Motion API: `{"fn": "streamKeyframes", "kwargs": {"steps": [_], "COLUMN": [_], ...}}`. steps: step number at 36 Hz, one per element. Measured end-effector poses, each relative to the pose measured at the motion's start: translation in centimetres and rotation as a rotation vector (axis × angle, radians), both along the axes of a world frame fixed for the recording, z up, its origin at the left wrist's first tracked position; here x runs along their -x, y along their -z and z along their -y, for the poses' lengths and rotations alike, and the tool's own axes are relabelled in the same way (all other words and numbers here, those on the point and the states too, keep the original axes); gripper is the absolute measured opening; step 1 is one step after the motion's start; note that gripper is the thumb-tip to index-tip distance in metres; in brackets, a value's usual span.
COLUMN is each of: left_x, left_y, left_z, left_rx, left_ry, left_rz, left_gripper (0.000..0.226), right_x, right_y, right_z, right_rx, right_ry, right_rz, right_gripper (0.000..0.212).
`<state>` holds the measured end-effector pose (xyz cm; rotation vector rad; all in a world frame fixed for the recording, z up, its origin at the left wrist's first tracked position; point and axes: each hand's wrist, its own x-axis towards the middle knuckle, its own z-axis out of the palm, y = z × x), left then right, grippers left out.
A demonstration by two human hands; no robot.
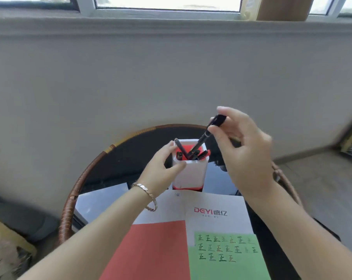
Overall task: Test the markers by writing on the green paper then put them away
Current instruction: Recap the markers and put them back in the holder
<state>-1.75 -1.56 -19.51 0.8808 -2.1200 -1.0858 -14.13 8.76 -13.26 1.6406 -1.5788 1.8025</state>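
Black marker (204,137) tip-down in the white holder (191,174).
My right hand (245,150) pinches the marker's upper end; my left hand (161,170) grips the holder's rim. The green paper (231,267), already written on, lies nearer me.

I see a round dark table (134,158), wicker rim. On it: white cup (191,174), white/red folder (211,203), pale sheet (102,201) at left, poss. just a reflection.
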Motion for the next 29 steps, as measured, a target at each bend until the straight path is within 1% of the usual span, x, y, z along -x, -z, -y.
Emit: {"fn": "streamKeyframes", "kwargs": {"steps": [3, 5, 7, 10, 12, 15, 17, 21, 24, 26, 27, 29], "left_x": [-0.4, -0.5, -0.5, -0.4, -0.4, -0.4, -0.4, -0.4, -0.3, -0.2, -0.1, -0.1], "left_y": [0.1, -0.1, -0.3, 0.0, 0.2, 0.1, 0.1, -0.4, -1.0, -1.7, -2.1, -3.3], "left_z": [0.0, -0.1, -0.2, 0.0, 0.1, 0.0, -0.1, -0.5, -0.7, -0.7, -0.5, 0.2], "left_rx": [0.046, 0.059, 0.076, 0.093, 0.087, 0.091, 0.077, 0.067, 0.058, 0.032, -0.005, -0.032], "left_ry": [0.008, 0.017, 0.006, -0.02, -0.034, -0.048, -0.053, -0.047, -0.031, 0.001, 0.026, 0.039], "left_rz": [-0.025, -0.036, -0.029, 0.009, 0.043, 0.072, 0.07, 0.069, 0.072, 0.121, 0.159, 0.239], "left_gripper": [0.044, 0.042, 0.044, 0.041, 0.046, 0.048, 0.047, 0.042, 0.032, 0.029, 0.029, 0.032], "right_x": [-0.1, -0.2, -0.3, -0.3, 0.0, 0.2, 0.4, 0.2, 0.2, 0.2, 0.2, 0.7], "right_y": [2.1, 3.2, 4.2, 5.3, 5.8, 5.9, 5.9, 5.1, 3.9, 2.7, 1.9, -0.1], "right_z": [1.8, 2.4, 2.6, 2.5, 2.5, 2.6, 2.8, 2.7, 2.1, 1.6, 1.4, 1.4], "right_rx": [-0.06, -0.057, -0.076, -0.135, -0.136, -0.148, -0.199, -0.352, -0.499, -0.611, -0.698, -0.823], "right_ry": [0.015, 0.029, 0.055, 0.096, 0.171, 0.268, 0.289, 0.28, 0.241, 0.175, 0.104, 0.018], "right_rz": [-0.183, -0.261, -0.281, -0.316, -0.352, -0.326, -0.32, -0.358, -0.399, -0.415, -0.395, -0.377], "right_gripper": [0.024, 0.022, 0.021, 0.019, 0.017, 0.014, 0.011, 0.01, 0.019, 0.019, 0.018, 0.018]}}
